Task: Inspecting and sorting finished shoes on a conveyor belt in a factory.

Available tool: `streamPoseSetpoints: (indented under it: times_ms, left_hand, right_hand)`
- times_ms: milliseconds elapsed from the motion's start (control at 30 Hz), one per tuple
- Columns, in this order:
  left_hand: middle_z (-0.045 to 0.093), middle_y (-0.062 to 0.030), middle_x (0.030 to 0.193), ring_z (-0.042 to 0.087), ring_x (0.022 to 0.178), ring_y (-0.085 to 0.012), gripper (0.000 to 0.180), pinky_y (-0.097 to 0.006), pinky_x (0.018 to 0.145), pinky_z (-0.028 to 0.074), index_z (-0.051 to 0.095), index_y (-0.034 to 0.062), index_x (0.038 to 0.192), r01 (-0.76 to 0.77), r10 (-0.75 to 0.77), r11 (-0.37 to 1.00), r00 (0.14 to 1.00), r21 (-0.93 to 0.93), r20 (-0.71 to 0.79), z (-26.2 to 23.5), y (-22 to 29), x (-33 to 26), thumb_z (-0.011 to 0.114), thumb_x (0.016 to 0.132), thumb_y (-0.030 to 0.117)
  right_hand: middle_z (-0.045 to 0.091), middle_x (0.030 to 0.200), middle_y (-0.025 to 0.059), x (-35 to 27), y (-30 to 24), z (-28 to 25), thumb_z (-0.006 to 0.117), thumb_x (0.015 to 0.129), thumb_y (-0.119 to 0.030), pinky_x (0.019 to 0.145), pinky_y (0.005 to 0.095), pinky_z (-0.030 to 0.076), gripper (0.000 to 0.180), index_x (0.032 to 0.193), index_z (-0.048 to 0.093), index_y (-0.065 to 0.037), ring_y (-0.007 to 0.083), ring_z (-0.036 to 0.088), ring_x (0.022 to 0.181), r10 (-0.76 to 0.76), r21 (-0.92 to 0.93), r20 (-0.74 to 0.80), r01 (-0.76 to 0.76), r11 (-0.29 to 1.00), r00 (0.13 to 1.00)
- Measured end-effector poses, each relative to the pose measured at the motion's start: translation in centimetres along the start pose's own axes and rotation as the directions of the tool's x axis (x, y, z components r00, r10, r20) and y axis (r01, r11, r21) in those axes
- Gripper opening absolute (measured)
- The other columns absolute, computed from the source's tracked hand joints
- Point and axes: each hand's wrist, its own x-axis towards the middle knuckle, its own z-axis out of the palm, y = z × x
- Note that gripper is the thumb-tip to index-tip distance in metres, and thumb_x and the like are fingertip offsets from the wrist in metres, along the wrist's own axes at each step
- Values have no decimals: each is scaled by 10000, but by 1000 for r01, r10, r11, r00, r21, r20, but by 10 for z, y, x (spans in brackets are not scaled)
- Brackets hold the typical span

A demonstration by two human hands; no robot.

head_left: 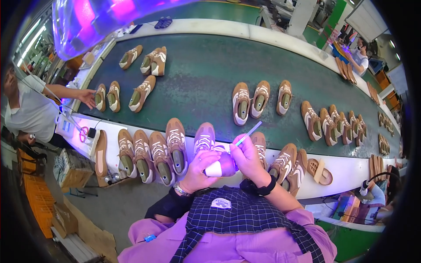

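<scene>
You held a tan suede sneaker with a white toe end (221, 165) low in front of your chest, just near of the white work ledge (346, 173) that runs along the green conveyor belt (206, 74). Your left hand (197, 168) was clenched around the shoe's body from below and the left, fingers wrapped on the upper. Your right hand (246, 158) pinched a slim pale blue pen-like tool (248, 133), its tip down at the shoe and its tail pointing up and far-right.

Judgement on doing this well: keep the left grip firm so the shoe cannot roll, brace the right wrist against it, and work the tip in short strokes; a slip would likely mark the suede.

Counts, as far as they showed:
- On the ledge to your left, five matching sneakers (151, 153) stood side by side, plus one flat tan insole-shaped piece (101, 153) at the far left end.
- To your right, about three more, partly hidden behind your hand.
- Mid-belt, a group of three (261, 98).
- Far left of the belt, roughly seven, in loose pairs.
- Right end, too crowded to count.

A co-worker's hand (87, 97) reached over the belt's left edge.
</scene>
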Motion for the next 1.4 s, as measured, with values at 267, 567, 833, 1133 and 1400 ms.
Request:
streamPoseSetpoints:
  times_ms: [267,567,833,1133,1400]
  left_hand:
    - [591,-130,1070,577,1000,-308,529,-389,864,466,573,35,1055,-4,4,999,1000,-37,-9,-5,-3,5,775,566,68]
    - [589,-131,1074,575,1013,-302,538,-383,871,467,573,33,1061,-5,5,996,1000,-91,1,-9,-5,7,770,561,43]
    - [588,-126,1071,572,1018,-289,518,-374,880,460,578,32,1061,-12,14,997,1000,-73,22,-10,-6,8,786,590,82]
    - [584,-123,1062,572,1025,-288,524,-374,893,457,571,37,1063,2,1,997,999,-79,43,-11,-5,9,770,579,67]
    - [584,-130,1060,574,1021,-294,523,-382,892,459,569,35,1060,2,1,998,999,-71,42,-11,-5,10,765,575,68]
  right_hand:
    - [536,681,-22,4,0,4,525,909,-118,516,208,401,83,929,486,-47,22,486,612,77,116,40,-81,990,996]
    - [536,667,10,6,5,10,523,903,-106,533,241,407,82,896,485,-34,58,487,612,-39,-61,-20,38,997,999]
    - [459,690,-59,5,6,10,492,923,-83,497,173,348,36,925,459,-70,5,434,592,-55,-112,3,55,992,998]
    - [459,715,-57,4,8,9,502,918,-83,511,178,353,45,929,462,-67,7,433,614,-68,-134,9,69,989,998]
    - [525,637,19,2,7,8,526,899,-102,509,244,400,82,912,492,-28,62,484,581,-102,-130,-17,99,987,995]
